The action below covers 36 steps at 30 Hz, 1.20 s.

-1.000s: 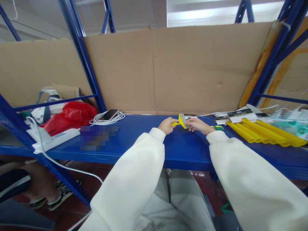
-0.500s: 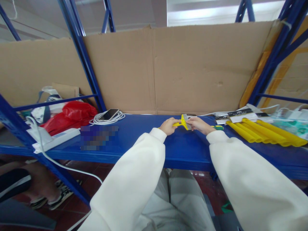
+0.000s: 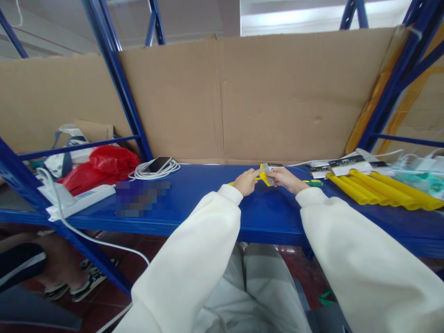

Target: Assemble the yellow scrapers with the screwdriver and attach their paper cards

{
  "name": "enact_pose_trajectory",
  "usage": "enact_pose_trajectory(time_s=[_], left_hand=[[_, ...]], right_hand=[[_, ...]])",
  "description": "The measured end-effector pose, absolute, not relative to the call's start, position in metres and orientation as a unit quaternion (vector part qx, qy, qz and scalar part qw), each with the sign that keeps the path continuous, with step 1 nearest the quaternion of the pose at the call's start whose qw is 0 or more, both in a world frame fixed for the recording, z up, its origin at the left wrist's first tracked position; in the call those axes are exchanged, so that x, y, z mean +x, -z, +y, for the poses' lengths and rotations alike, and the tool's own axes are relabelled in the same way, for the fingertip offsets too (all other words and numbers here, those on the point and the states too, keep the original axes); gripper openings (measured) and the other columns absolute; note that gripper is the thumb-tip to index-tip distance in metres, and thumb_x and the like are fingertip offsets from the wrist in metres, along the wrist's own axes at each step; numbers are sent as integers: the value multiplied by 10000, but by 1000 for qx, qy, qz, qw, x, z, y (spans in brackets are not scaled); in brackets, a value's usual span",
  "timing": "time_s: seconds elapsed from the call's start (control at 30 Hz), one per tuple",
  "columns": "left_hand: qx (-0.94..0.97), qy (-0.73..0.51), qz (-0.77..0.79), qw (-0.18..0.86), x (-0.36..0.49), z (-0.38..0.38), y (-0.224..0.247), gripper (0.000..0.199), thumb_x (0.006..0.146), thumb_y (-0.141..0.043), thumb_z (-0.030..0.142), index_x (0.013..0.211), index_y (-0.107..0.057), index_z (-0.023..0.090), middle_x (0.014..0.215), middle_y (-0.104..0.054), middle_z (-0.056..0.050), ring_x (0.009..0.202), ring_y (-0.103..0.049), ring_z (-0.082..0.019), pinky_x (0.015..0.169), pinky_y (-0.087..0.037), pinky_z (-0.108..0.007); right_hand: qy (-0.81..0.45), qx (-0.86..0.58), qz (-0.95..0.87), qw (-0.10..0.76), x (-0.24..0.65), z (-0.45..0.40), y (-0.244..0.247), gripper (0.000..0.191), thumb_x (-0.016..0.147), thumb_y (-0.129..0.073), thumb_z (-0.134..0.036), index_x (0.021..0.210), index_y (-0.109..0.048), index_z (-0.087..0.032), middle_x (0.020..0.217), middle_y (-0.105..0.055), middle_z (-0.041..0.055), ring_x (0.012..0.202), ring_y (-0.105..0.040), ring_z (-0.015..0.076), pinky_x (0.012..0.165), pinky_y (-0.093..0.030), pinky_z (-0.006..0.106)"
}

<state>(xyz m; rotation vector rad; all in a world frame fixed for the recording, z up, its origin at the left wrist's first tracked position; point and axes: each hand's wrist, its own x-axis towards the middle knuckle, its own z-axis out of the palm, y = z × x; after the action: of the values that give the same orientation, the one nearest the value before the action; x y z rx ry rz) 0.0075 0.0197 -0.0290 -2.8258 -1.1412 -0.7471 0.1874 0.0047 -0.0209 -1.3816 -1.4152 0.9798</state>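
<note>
Above the blue shelf, both hands are on a yellow scraper-like tool with a flared head and a grey, partly see-through plate. My left hand is closed around its narrow yellow handle, fingers near the head. My right hand pinches the grey plate from the other side; the fingers hide part of it. A green-and-yellow handle, perhaps of a screwdriver, lies beside my right wrist. Behind the hands, a dark flat item is partly covered.
On the right lie several yellow tubes and black-and-white packets. Leftward are a phone on a coiled white cable, a power strip and a red bag. Cardboard walls the back. Another person's leg shows lower left.
My left hand has shifted slightly right along the handle, nearer the tool's head. My right hand keeps its pinch on the grey plate almost in place.
</note>
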Motion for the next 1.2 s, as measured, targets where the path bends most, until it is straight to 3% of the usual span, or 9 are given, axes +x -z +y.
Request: enact_pose_trajectory(time_s=[0.17, 0.3, 0.53, 0.67, 0.9, 1.1, 1.2], left_hand=[[-904, 215, -369, 9, 7, 17, 26, 521, 917, -491, 111, 1411, -522, 274, 1129, -599, -67, 1088, -605, -199, 980, -456, -301], [-900, 205, -385, 8, 5, 18, 25, 504, 928, -485, 132, 1400, -539, 301, 1118, -595, -63, 1078, -608, -196, 960, -461, -288], [-876, 178, -449, 16, 1, 17, 24, 476, 956, -446, 193, 1415, -522, 293, 1185, -588, -85, 1122, -604, -220, 945, -469, -289], [-864, 154, -480, 18, -1, 15, 22, 473, 963, -430, 195, 1414, -516, 309, 1216, -585, -80, 1140, -604, -217, 959, -468, -299], [-853, 151, -499, 42, -1, 12, 15, 483, 972, -398, 199, 1429, -501, 318, 1219, -584, -96, 1139, -607, -237, 945, -480, -323], [-863, 146, -481, 46, 3, 8, 16, 481, 972, -410, 201, 1431, -501, 315, 1230, -576, -86, 1134, -605, -228, 962, -470, -311], [-868, 143, -474, 37, 5, 8, 17, 484, 972, -414, 191, 1434, -498, 311, 1227, -579, -83, 1163, -591, -226, 978, -463, -305]], right_hand=[[-425, -536, -580, 443, 183, 0, 21, 167, 839, -612, -183, 682, -559, -162, 568, -538, -10, 518, -492, 86, 478, -380, 186], [-435, -517, -595, 435, 186, 2, 22, 109, 845, -593, -202, 744, -596, -159, 640, -589, 16, 562, -522, 96, 501, -406, 188], [-128, -618, -653, 419, 205, 26, 32, 70, 799, -581, -150, 779, -645, -171, 802, -697, 63, 780, -634, 173, 756, -499, 269], [-64, -633, -682, 359, 208, 29, 35, 141, 798, -561, -112, 810, -696, -148, 916, -739, 95, 862, -668, 190, 834, -488, 271], [-5, -643, -724, 251, 200, 26, 32, 242, 840, -522, -129, 871, -763, -137, 941, -761, 70, 870, -688, 182, 778, -484, 217], [42, -706, -700, 94, 185, 20, 27, 321, 913, -534, -286, 1076, -738, -98, 1132, -694, 203, 1121, -634, 274, 877, -472, 294], [48, -709, -700, 66, 180, 19, 23, 347, 927, -514, -256, 1166, -690, -75, 1229, -642, 239, 1183, -603, 296, 907, -469, 325]])
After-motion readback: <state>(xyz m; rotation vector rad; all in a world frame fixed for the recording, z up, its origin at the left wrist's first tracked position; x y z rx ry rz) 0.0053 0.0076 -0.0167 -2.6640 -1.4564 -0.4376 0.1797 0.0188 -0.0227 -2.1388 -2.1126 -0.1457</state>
